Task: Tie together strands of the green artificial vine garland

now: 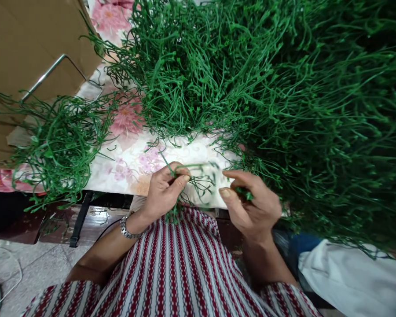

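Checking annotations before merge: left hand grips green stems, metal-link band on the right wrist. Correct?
Not quite: the head view shows the metal-link band on the left wrist, not the right. The left hand does grip green stems.

A pink-flowered white tablecloth (102, 176) stretches across the middle of the scene. A brown cardboard panel (29, 35) stands far left. Near left, a pale, speckled floor (39, 268) meets a glossy, dark reddish-brown surface (57, 237).
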`<control>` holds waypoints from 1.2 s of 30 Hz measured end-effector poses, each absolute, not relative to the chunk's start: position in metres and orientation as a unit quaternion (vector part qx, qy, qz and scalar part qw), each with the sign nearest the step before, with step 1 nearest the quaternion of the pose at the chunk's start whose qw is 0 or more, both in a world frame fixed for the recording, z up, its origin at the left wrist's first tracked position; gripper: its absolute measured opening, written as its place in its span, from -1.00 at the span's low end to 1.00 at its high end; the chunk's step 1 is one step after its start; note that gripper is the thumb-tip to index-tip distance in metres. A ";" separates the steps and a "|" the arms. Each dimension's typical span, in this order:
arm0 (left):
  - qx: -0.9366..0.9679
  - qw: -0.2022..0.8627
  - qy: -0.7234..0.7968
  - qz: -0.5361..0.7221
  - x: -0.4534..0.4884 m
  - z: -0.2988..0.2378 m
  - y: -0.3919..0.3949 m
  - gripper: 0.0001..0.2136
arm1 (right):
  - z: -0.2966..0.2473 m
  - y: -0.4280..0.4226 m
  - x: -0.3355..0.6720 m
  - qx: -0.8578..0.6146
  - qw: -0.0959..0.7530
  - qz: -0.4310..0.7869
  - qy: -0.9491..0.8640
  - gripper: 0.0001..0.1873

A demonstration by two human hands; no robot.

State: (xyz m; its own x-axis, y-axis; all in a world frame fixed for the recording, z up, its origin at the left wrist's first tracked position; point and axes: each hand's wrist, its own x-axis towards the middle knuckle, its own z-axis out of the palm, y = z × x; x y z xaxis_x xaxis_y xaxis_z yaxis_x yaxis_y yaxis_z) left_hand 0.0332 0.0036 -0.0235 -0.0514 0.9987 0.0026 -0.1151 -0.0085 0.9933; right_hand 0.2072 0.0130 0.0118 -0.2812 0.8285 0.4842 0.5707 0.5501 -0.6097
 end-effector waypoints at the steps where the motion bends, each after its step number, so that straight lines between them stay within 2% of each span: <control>1: 0.489 0.504 0.478 0.527 0.034 -0.023 0.003 -0.95 | 0.015 0.014 0.208 -0.444 0.391 0.153 -0.792 -0.74; 6: 0.555 0.481 0.464 0.495 0.038 -0.020 0.000 -0.93 | 0.010 0.023 0.201 -0.397 0.255 0.262 -0.842 -0.81; 10: 0.552 0.516 0.481 0.445 0.038 -0.021 0.000 -0.91 | -0.002 0.029 0.203 -0.382 0.255 0.308 -0.833 -0.90; 12: 0.556 0.529 0.493 0.409 0.038 -0.021 0.002 -0.91 | -0.004 0.028 0.207 -0.380 0.239 0.274 -0.850 -0.90; 16: 0.618 0.516 0.496 0.325 0.035 -0.017 0.009 -0.89 | 0.001 0.026 0.213 -0.378 0.168 0.127 -0.902 -0.83; 18: 0.648 0.521 0.480 0.279 0.032 -0.014 0.014 -0.87 | 0.005 0.027 0.215 -0.359 0.133 0.114 -0.917 -0.82; 22: 0.677 0.599 0.365 0.226 0.026 -0.008 0.025 -0.82 | 0.009 0.036 0.221 -0.277 0.132 0.262 -0.915 -0.84; 26: 0.646 0.672 0.283 0.226 0.026 -0.007 0.033 -0.83 | 0.006 0.046 0.225 -0.193 0.183 0.420 -0.868 -0.77; 29: 0.645 0.634 0.329 0.272 0.029 -0.006 0.032 -0.86 | 0.002 0.044 0.224 -0.269 0.217 0.481 -0.806 -0.76; 33: 0.706 0.509 0.403 0.282 0.034 -0.005 0.023 -0.89 | -0.001 0.033 0.217 -0.396 0.224 0.574 -0.681 -0.69; 36: 0.750 0.419 0.415 0.299 0.039 -0.008 0.015 -0.88 | -0.005 0.027 0.213 -0.418 0.220 0.610 -0.636 -0.63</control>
